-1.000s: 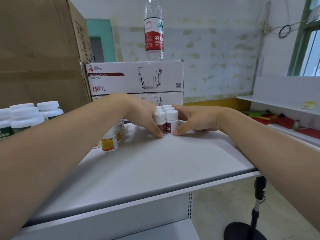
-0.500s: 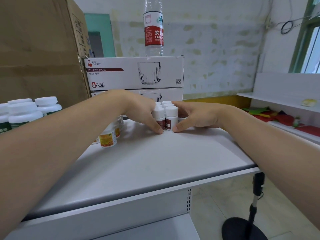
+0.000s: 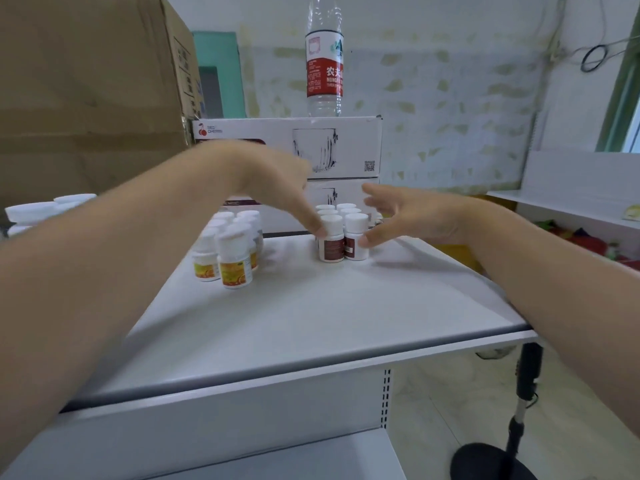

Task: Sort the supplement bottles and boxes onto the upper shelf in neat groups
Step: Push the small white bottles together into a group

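- Large cardboard box [image 3: 86,98], filling the left rear, beside the stacked cartons.
- Upper shelf [image 3: 311,323], pale grey with a dark front lip, carrying every bottle group; lower shelf partly visible beneath.
- Two white glass-mug cartons [image 3: 349,143], stacked at the back of the shelf, with a clear water bottle [image 3: 324,60] upright on the top one.
- Left hand [image 3: 273,188], blurred, reaching in from the left with straight fingers [image 3: 313,223] angled down, one tip touching the cap edge of the front-left dark-labelled bottle; nothing gripped.
- Right hand [image 3: 412,216], just right of the same group, fingers [image 3: 375,199] spread apart and loose, thumb tip at the side of the front-right bottle; contact too blurred to tell.
- Orange-labelled supplement bottles [image 3: 235,258], white caps, clustered in rows left of centre on the shelf.
- Dark-red-labelled supplement bottles [image 3: 332,242], smaller, two tidy rows between both hands, near the lower carton.
- White-capped bottles [image 3: 31,213] at the far left edge, partly hidden by the forearm.
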### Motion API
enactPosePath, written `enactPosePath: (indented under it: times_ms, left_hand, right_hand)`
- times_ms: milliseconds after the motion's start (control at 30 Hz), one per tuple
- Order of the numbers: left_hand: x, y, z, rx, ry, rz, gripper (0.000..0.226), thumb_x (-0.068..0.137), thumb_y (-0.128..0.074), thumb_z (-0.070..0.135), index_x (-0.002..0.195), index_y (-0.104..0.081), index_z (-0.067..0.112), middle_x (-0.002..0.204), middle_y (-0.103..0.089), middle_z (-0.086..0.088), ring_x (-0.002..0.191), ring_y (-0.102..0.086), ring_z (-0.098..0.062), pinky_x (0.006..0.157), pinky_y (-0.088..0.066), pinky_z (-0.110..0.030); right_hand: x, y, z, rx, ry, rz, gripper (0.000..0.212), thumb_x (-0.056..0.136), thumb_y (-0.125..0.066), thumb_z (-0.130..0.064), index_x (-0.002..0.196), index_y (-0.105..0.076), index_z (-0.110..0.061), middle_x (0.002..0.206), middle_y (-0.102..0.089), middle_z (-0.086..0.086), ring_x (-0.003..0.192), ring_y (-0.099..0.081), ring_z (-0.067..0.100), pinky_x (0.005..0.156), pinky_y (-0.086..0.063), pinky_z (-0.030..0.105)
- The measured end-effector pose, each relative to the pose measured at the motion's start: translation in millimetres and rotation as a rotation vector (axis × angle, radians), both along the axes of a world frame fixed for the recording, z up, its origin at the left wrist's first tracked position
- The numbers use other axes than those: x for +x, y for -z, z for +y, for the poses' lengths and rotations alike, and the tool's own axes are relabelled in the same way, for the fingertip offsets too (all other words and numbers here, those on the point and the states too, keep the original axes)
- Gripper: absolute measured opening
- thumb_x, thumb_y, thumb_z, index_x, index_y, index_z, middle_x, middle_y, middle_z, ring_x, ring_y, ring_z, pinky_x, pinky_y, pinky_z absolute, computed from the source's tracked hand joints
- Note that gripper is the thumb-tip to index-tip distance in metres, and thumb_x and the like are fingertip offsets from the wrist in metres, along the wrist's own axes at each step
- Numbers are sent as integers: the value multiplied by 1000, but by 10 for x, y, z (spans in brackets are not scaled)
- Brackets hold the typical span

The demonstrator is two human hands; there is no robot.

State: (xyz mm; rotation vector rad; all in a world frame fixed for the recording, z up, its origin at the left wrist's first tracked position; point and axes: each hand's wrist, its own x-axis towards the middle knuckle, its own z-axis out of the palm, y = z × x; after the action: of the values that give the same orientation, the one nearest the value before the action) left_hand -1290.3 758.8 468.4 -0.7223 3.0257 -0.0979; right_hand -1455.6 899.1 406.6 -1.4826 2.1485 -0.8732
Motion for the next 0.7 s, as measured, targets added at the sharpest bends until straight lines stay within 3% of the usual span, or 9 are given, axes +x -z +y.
enactPosePath:
  times_ms: [167, 267, 333, 400, 433, 467, 533, 600, 700]
  left_hand:
    - [582, -263, -130, 32, -56, 7, 126, 48, -69, 74, 153, -19, 25, 155, -34, 9, 141, -34, -17, 117, -26, -38]
    - [927, -184, -274, 97, -103, 38, 131, 43, -76, 77, 152, -19, 30, 155, -32, 14, 142, -31, -13, 118, -26, -37]
    - [1094, -80, -416, 240, -75, 77, 105, 48, -84, 67, 138, -35, 43, 134, -44, 40, 130, -38, 6, 108, -35, -19]
    - [1189, 54, -509, 376, -40, 128, 79, 62, -83, 41, 124, -35, 53, 90, -42, 57, 101, -41, 24, 78, -34, 2]
    - [1225, 149, -558, 431, -12, 166, 86, 62, -81, 35, 130, -30, 51, 86, -36, 55, 98, -39, 23, 72, -33, 2]
    - [1250, 243, -589, 464, 15, 200, 94, 61, -80, 35, 135, -24, 48, 89, -30, 52, 101, -37, 20, 72, -32, 0]
    - [1248, 413, -672, 494, 26, 231, 93, 60, -82, 38, 127, -17, 49, 95, -24, 51, 104, -36, 21, 76, -30, 2]
    - [1216, 562, -750, 513, 34, 238, 91, 56, -85, 46, 119, -19, 46, 103, -26, 52, 115, -36, 16, 88, -31, -1]
    - [1130, 707, -886, 461, 88, 271, 114, 38, -86, 70, 132, -29, 39, 129, -45, 39, 127, -44, 3, 110, -35, -26]
  right_hand:
    - [361, -424, -14, -34, 12, 386, 99, 75, -75, -45, 153, -17, -30, 157, -24, -12, 143, -25, 9, 114, -21, 28]
    - [659, -564, -136, -36, -81, 402, 98, 74, -75, -46, 152, -19, -29, 157, -27, -12, 141, -28, 8, 115, -22, 29]
    - [843, -553, -250, -26, -172, 286, 105, 70, -77, -44, 153, -17, -24, 157, -27, -9, 141, -29, 7, 115, -23, 29]
    - [1020, -484, -363, -12, -232, 192, 114, 61, -78, -47, 153, -18, -19, 157, -27, -7, 141, -29, 5, 115, -23, 26]
    - [1061, -437, -429, -3, -236, 158, 108, 59, -78, -47, 149, -26, -19, 153, -34, -10, 136, -34, 0, 113, -26, 22]
    - [1099, -377, -480, -11, -243, 113, 87, 63, -78, -43, 139, -40, -24, 139, -46, -19, 125, -42, -11, 106, -32, 13]
    - [1150, -246, -564, -39, -265, 59, 41, 77, -74, -28, 106, -47, -38, 96, -50, -41, 91, -49, -26, 79, -37, -2]
    - [1197, -119, -638, -25, -232, 65, 44, 78, -73, -33, 112, -44, -36, 91, -44, -42, 98, -49, -18, 76, -36, 1]
    - [1184, 7, -754, -55, -185, 109, 82, 63, -71, -55, 132, -36, -27, 119, -47, -23, 111, -43, -2, 93, -34, 11]
